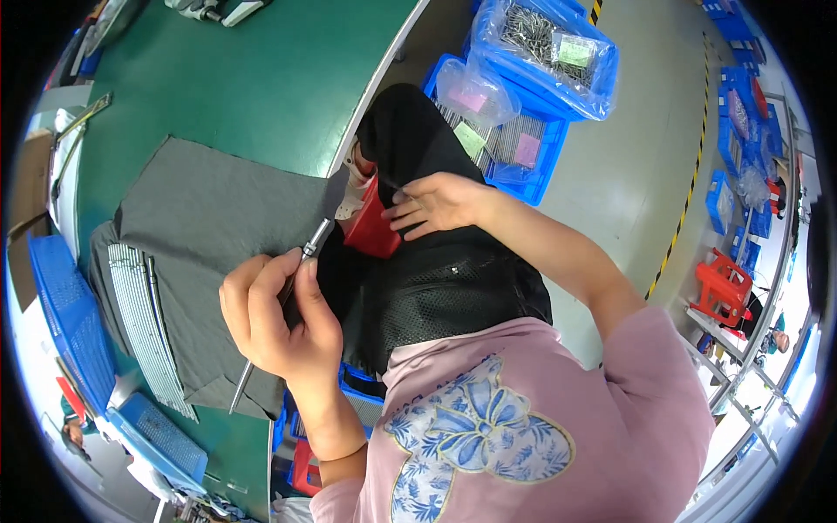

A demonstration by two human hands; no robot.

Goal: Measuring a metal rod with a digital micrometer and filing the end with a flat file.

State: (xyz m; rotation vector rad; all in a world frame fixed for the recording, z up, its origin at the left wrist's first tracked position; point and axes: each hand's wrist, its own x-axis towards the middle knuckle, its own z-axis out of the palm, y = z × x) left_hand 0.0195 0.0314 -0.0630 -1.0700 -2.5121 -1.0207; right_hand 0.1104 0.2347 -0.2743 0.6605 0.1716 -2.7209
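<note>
In my left hand (283, 318) is a slim metal rod (244, 383), pinched between thumb and fingers and held at a slant above the cloth's near edge. A shiny, wider metal fitting (316, 238) shows at its upper end. My right hand (436, 206) is over my lap with its fingers apart, just beside a red container (375, 222) between my legs; I make out nothing held in it. To the left, a grey cloth (227, 200) covers part of the green table (253, 78). Several similar metal rods (153, 322) lie side by side on the cloth.
A blue crate (602, 100) of small metal parts stands at the upper right, above another blue crate (549, 166) holding rods and paper slips. Blue baskets (74, 322) line the table's left side. A red stool (724, 288) stands at the far right.
</note>
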